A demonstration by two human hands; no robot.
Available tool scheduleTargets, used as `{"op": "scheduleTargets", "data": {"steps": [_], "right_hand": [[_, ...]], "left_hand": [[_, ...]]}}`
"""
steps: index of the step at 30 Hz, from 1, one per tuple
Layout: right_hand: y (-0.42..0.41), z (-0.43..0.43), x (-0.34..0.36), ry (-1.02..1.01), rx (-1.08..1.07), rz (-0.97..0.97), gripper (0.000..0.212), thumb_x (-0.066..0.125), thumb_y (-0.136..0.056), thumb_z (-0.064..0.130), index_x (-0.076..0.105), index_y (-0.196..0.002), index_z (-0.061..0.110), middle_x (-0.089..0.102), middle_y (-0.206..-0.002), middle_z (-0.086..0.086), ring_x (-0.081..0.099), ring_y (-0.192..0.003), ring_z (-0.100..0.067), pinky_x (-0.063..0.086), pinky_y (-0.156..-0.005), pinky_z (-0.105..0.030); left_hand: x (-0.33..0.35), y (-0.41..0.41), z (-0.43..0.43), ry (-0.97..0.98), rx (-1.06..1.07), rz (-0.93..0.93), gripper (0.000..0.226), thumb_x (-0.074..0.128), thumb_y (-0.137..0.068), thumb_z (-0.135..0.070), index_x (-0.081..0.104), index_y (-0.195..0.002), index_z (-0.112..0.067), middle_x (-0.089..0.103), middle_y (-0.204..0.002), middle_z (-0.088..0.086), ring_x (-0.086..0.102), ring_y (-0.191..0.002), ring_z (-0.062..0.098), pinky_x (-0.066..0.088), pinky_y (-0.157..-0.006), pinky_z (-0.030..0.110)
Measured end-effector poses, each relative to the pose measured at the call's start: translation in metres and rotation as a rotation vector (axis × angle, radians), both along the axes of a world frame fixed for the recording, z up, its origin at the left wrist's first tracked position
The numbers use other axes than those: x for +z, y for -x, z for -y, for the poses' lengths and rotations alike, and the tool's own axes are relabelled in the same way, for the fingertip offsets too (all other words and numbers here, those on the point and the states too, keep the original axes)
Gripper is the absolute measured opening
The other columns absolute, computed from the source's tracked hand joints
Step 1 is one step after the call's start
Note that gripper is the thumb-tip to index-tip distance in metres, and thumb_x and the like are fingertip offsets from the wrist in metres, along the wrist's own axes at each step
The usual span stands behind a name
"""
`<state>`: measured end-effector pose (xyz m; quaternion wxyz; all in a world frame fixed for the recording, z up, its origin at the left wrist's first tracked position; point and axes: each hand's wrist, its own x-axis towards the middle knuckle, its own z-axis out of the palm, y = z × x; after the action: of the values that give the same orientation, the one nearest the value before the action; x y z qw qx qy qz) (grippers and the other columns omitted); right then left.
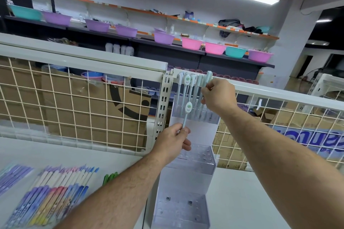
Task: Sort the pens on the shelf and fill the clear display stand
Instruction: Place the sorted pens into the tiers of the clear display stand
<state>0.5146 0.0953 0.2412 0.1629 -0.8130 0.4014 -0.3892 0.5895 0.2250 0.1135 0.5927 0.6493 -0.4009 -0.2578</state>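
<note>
Left hand (pixel 173 140) pinches a pen (pixel 188 109) by its lower end — right hand (pixel 220 96), at one o'clock, pinches a second pen (pixel 208 78) at the top row of the clear stand (pixel 188 171)

The display stand (pixel 193 160) is standing on the shelf (pixel 251 201), just before the wire grid (pixel 74 108), with loose pens (pixel 55 189) lying to its left. A row of pens (pixel 188 83) is standing in its top tier. Our right hand (pixel 217 96) is pinching the rightmost pen (pixel 208 78) there; our left hand (pixel 173 141) is holding a lower pen (pixel 188 109) before that tier. Behind the grid we are seeing cardboard boxes (pixel 93 115), with basins (pixel 163 38) farther back.
</note>
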Motion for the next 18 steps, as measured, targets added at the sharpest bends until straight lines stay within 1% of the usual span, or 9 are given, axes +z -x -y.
{"op": "scheduleTargets", "data": {"steps": [3, 6, 8, 11, 15, 17, 18], "right_hand": [[-0.0001, 0.0016, -0.001, 0.011, 0.001, 0.0, 0.017, 0.061, -0.098, 0.02, 0.063, -0.081, 0.019, 0.071, -0.08, -0.004, 0.072, -0.07, -0.02, 0.063, -0.064, -0.04], [0.0004, 0.0036, 0.0004, -0.031, 0.022, 0.023, 0.02, 0.061, -0.098, 0.016, 0.063, -0.078, 0.021, 0.071, -0.073, -0.002, 0.071, -0.057, -0.01, 0.063, -0.058, -0.032], [0.0012, 0.0039, 0.001, -0.024, 0.02, 0.011, 0.018, 0.06, -0.098, 0.015, 0.064, -0.08, 0.019, 0.07, -0.071, -0.001, 0.071, -0.058, -0.011, 0.064, -0.06, -0.035], [0.0005, 0.002, -0.0002, 0.032, 0.005, -0.031, 0.015, 0.058, -0.098, 0.015, 0.065, -0.084, 0.015, 0.07, -0.078, -0.005, 0.071, -0.071, -0.022, 0.063, -0.067, -0.043], [0.0009, -0.0017, -0.0043, 0.003, 0.027, -0.093, 0.014, 0.06, -0.097, 0.013, 0.068, -0.086, 0.01, 0.071, -0.081, -0.009, 0.072, -0.076, -0.025, 0.063, -0.071, -0.046], [0.0029, -0.0033, -0.0043, -0.008, 0.02, -0.116, 0.016, 0.064, -0.095, 0.016, 0.069, -0.081, 0.011, 0.071, -0.078, -0.008, 0.072, -0.073, -0.024, 0.063, -0.071, -0.044], [0.0042, -0.0044, -0.0041, 0.007, -0.002, -0.115, 0.021, 0.066, -0.095, 0.021, 0.068, -0.076, 0.012, 0.07, -0.073, -0.006, 0.069, -0.067, -0.022, 0.062, -0.067, -0.041]], "left_hand": [[-0.0001, -0.0002, -0.0002, 0.0, -0.002, 0.001, 0.023, 0.046, -0.104, -0.035, 0.066, -0.094, -0.03, 0.075, -0.076, -0.004, 0.075, -0.07, 0.013, 0.058, -0.086, 0.045], [-0.0003, -0.0004, -0.0003, 0.003, -0.007, 0.001, 0.023, 0.046, -0.104, -0.035, 0.066, -0.095, -0.03, 0.075, -0.076, -0.004, 0.075, -0.071, 0.013, 0.058, -0.086, 0.046], [-0.0009, -0.0007, 0.0003, 0.003, -0.008, 0.004, 0.023, 0.046, -0.104, -0.036, 0.066, -0.095, -0.031, 0.075, -0.076, -0.005, 0.075, -0.07, 0.013, 0.058, -0.086, 0.046], [-0.0014, -0.0012, 0.0007, 0.008, -0.009, -0.002, 0.022, 0.046, -0.104, -0.036, 0.066, -0.094, -0.031, 0.075, -0.076, -0.005, 0.075, -0.07, 0.014, 0.057, -0.088, 0.047], [-0.0022, -0.0011, 0.0008, 0.015, -0.012, -0.003, 0.022, 0.046, -0.104, -0.036, 0.066, -0.094, -0.031, 0.075, -0.076, -0.004, 0.075, -0.07, 0.015, 0.057, -0.089, 0.047], [-0.0024, -0.0011, 0.0011, 0.018, -0.013, 0.0, 0.022, 0.046, -0.104, -0.035, 0.066, -0.094, -0.031, 0.075, -0.076, -0.004, 0.075, -0.07, 0.014, 0.057, -0.088, 0.047], [-0.0022, -0.0012, 0.001, 0.019, -0.012, -0.002, 0.022, 0.046, -0.104, -0.035, 0.066, -0.094, -0.031, 0.075, -0.076, -0.004, 0.075, -0.07, 0.014, 0.057, -0.088, 0.047]]}}
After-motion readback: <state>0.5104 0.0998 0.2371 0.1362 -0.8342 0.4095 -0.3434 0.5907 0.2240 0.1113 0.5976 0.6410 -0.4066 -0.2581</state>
